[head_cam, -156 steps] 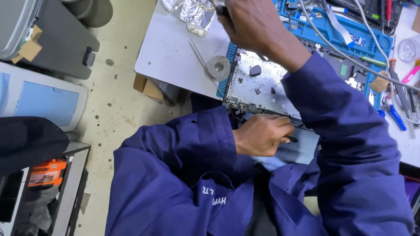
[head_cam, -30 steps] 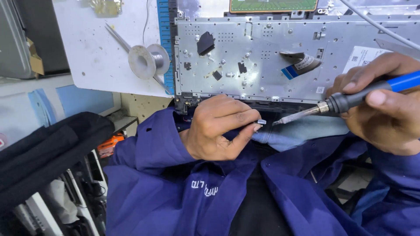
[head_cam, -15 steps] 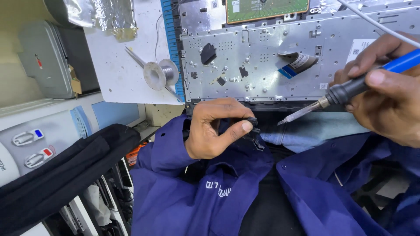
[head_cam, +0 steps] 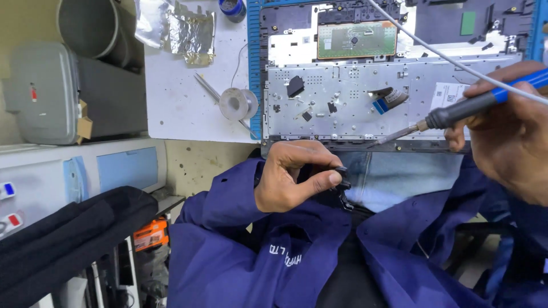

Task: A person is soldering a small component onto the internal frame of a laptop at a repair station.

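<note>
Holding the soldering iron (head_cam: 456, 111) closed in my right hand (head_cam: 508, 148), I keep its tip at the lower edge of the opened laptop base (head_cam: 394, 97), away from my lap. My left hand (head_cam: 288, 179) pinches a small black part (head_cam: 341, 177) just below this edge, so the tip is near it.

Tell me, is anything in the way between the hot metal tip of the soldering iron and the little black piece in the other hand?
Nothing visible. The soldering iron in the right hand points its tip across open space toward the small black part pinched in the left hand.
</note>
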